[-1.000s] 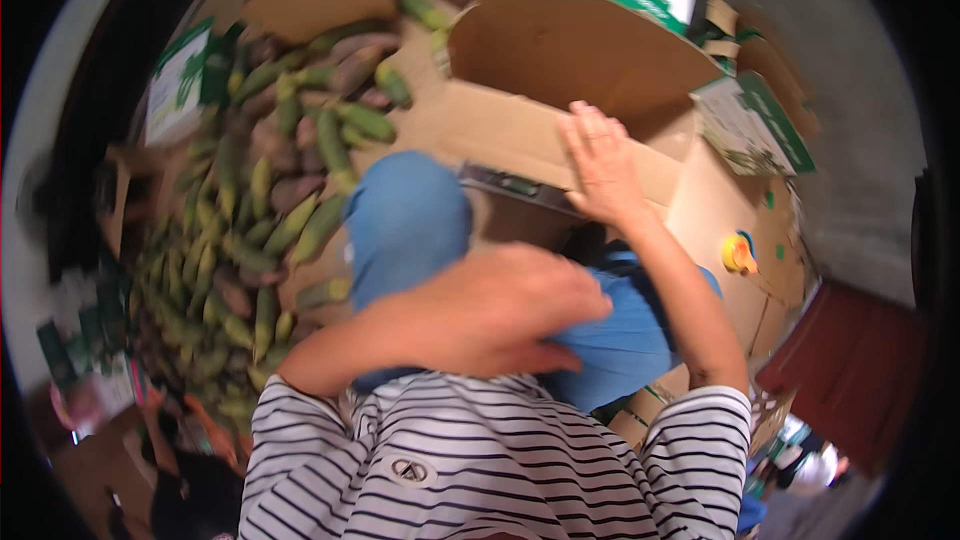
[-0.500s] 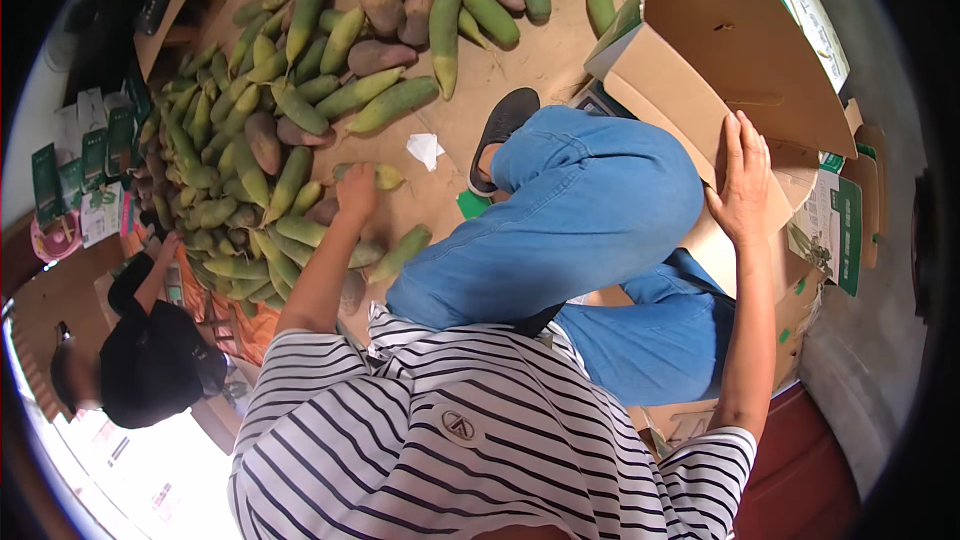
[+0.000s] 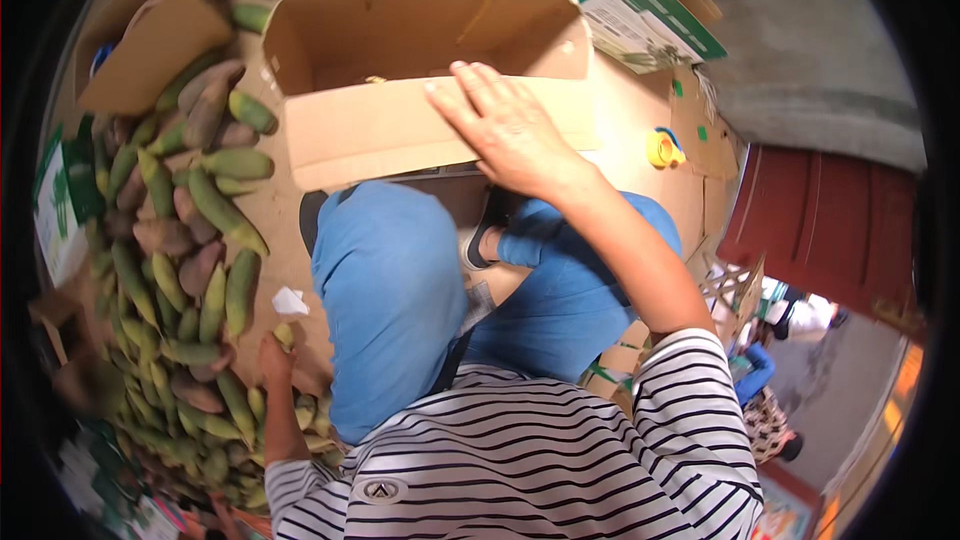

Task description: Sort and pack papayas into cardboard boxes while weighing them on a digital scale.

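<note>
My left hand [image 3: 274, 360] is closed around a small green radish [image 3: 285, 335], whose tip sticks out past the fingers. It is low over the edge of a large heap of green radishes [image 3: 212, 208] to my left, some of them brownish-purple. In front of my knees stands a cardboard box [image 3: 420, 15] with its top open. My right hand [image 3: 510, 135] lies across the box's near flap [image 3: 350, 130], fingers stretched over its upper edge. From here the bottom of the box is mostly hidden.
A scrap of white paper [image 3: 290, 301] lies between the heap and my knee. Another cardboard box [image 3: 160, 40] stands far left, and a green-and-white printed carton [image 3: 645, 25] far right. A yellow tape roll [image 3: 662, 149] sits on the right, near a red panel [image 3: 815, 230].
My view has swung right, so the box now lies straight ahead and the heap to the left. My left hand still holds the radish; my right hand stays on the box flap.
</note>
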Available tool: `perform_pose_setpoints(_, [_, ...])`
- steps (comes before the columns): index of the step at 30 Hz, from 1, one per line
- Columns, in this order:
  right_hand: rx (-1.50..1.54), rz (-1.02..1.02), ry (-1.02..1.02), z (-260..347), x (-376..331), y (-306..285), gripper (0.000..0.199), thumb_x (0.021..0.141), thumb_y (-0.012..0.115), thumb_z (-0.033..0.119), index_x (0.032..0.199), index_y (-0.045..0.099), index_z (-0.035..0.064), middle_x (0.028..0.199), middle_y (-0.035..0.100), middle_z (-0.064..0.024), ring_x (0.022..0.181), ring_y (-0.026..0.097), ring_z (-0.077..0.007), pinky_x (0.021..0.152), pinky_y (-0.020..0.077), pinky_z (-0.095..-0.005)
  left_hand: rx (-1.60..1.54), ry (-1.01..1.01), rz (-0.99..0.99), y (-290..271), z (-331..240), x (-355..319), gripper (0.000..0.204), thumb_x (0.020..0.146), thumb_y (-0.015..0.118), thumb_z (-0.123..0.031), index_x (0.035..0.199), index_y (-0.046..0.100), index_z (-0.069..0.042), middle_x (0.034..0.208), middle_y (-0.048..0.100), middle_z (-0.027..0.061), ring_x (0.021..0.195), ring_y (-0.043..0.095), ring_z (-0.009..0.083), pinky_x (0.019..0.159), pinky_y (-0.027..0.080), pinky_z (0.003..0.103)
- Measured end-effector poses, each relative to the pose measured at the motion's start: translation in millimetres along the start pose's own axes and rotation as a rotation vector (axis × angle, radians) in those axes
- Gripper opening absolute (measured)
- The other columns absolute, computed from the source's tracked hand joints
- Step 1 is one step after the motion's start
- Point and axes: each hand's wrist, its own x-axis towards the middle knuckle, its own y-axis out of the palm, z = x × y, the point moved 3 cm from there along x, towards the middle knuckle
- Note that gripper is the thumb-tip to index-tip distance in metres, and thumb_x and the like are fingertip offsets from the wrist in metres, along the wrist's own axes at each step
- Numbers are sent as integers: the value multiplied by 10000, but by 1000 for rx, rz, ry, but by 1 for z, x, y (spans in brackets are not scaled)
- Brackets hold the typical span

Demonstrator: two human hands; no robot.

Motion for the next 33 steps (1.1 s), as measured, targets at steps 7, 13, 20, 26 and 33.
perform_pose_setpoints(7, [-120,-80,-22,-2,3,10,625,782,559,82,1388,409,65,1332,448,-243,1211,462,-373,997,382,-435,-919,157,-853,-198,-84,-22,556,824,724,-186,1252,477,68,1178,576,155,1035,577,240,927,454,366])
perform_pose_setpoints(13, [-237,-137,-10,2,7,19,585,817,556,154,1383,424,88,1300,463,-262,1181,477,-377,921,420,-435,-1302,669,-1279,-399,-234,-81,337,815,647,21,1126,570,125,1065,652,159,902,646,228,815,527,318])
perform_pose_setpoints(20, [-235,-131,37,6,12,22,561,834,561,208,1373,438,116,1253,490,-245,1112,509,-354,857,448,-419,-344,982,-799,-421,-373,-52,475,840,702,-164,1246,508,-13,1229,558,147,1129,549,252,941,432,346])
perform_pose_setpoints(26, [-248,-142,26,7,8,29,616,815,595,240,1397,426,124,1194,520,-211,1049,516,-325,870,434,-442,-688,924,-777,-392,-312,-63,385,935,582,-122,1284,504,20,1246,559,136,1131,535,194,977,412,339])
perform_pose_setpoints(33, [-265,-138,6,2,10,25,700,745,650,258,1389,427,97,1124,521,-181,1028,499,-302,868,419,-440,-666,529,-682,-179,-97,-14,313,940,486,-96,1217,488,49,1200,552,147,1150,514,268,951,423,368])
